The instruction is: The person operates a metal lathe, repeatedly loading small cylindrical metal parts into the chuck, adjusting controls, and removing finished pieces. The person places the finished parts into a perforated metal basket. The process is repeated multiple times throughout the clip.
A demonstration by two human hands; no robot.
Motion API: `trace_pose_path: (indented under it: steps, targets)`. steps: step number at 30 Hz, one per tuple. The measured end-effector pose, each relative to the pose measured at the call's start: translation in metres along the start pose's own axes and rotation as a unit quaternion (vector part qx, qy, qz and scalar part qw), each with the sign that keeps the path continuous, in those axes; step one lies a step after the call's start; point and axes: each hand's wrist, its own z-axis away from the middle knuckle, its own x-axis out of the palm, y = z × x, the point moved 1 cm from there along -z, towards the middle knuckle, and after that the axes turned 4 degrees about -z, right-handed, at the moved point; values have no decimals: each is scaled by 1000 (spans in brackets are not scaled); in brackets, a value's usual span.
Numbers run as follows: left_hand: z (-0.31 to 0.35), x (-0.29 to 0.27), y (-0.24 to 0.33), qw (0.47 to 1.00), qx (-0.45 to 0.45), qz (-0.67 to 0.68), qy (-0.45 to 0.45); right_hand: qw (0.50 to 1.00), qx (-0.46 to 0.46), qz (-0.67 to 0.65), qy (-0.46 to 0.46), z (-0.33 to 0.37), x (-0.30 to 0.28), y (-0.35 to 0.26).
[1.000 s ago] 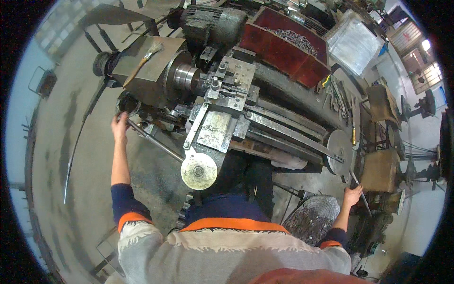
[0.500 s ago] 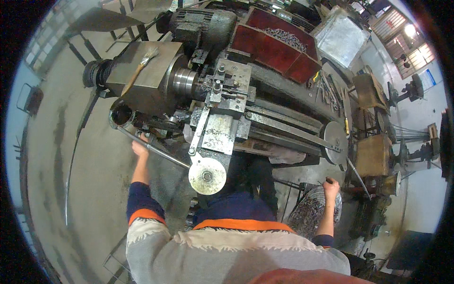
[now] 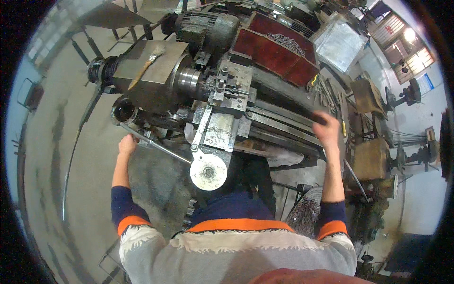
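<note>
My left hand (image 3: 126, 144) is closed at the lower left of a small metal lathe, beside a long steel rod (image 3: 165, 150). What its fingers hold is hidden. My right hand (image 3: 327, 128) is a closed fist above the right end of the lathe bed (image 3: 283, 124); a small dark patch shows at its fingers, too unclear to name. Between my arms stands the tool slide (image 3: 220, 132) with a round pale handwheel (image 3: 208, 172) at its near end. The chuck (image 3: 189, 79) sits left of the tool post (image 3: 231, 83).
A wooden-handled brush (image 3: 144, 71) lies on the headstock (image 3: 156, 54). Behind the bed, a red tray (image 3: 269, 54) holds many small metal parts. Hand tools (image 3: 326, 92) lie at the right. A basket of metal pieces (image 3: 305, 210) is beside my right forearm. A motor (image 3: 208, 26) stands behind.
My right hand has risen from above the basket, forward to over the bed's right end. My left hand has shifted slightly left. The view has moved a little.
</note>
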Motion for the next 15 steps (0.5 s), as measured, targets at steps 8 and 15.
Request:
trace_pose_path:
  steps: [8, 15]
  targets:
    - [70, -231, -90, 960, -109, 34, 257, 912, -358, 111, -165, -88, 175, -188]
    - [148, -193, -62, 956, -229, -31, 181, 896, -279, 223, -265, -94, 209, -216]
